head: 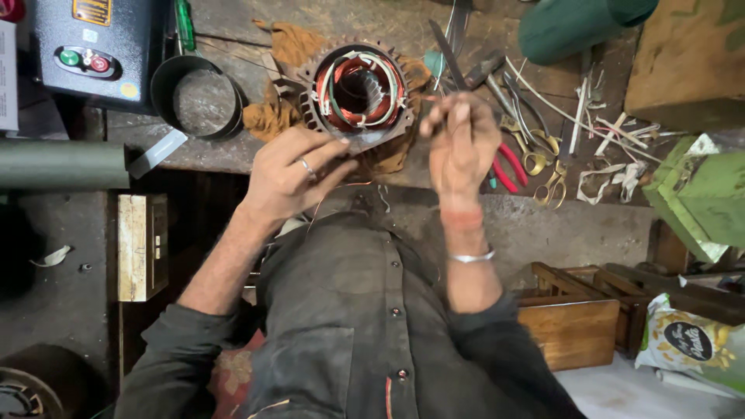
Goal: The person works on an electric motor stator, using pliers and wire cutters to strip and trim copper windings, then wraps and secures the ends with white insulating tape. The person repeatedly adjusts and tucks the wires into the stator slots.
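The motor stator sits on an orange rag at the surface's near edge. The left hand steadies its rim, grip loosely closed on a thin wire; the right hand pinches a lead taut beside scissors.

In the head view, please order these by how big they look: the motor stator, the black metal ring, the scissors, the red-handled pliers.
Largest to smallest:
1. motor stator
2. black metal ring, only slightly smaller
3. scissors and red-handled pliers: unsure, since the right hand partly hides the pliers.
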Motion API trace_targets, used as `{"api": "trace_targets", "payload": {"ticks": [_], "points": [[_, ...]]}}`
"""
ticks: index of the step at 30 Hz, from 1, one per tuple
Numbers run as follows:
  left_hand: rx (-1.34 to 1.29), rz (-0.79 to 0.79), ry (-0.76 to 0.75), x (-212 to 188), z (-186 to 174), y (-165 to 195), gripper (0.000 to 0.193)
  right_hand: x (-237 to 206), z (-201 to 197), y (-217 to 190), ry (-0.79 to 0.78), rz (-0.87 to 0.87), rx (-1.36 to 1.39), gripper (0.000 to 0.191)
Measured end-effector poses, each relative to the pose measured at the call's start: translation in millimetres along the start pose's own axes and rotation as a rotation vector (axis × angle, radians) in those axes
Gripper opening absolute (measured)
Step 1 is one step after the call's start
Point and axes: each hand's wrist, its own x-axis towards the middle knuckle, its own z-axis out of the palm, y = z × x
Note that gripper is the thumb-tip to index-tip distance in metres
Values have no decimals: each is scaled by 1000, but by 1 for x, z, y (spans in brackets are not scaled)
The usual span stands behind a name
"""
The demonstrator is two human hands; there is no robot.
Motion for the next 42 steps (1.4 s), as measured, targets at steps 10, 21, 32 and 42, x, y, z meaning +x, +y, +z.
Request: {"api": "trace_targets", "payload": {"ticks": [10,21,32,42], "points": [[-9,-233,-141,2,4,2,50,81,79,-83,-342,-363,-670,13],[231,-347,-521,38,43,-19,51,110,102,-87,-433,-482,-809,17],[18,-505,-459,46,49,-20,39,87,86,-53,-442,-216,-738,30],[-89,-354,-319,50,43,-10,55,26,30,-10,-183,-93,-526,57]]}}
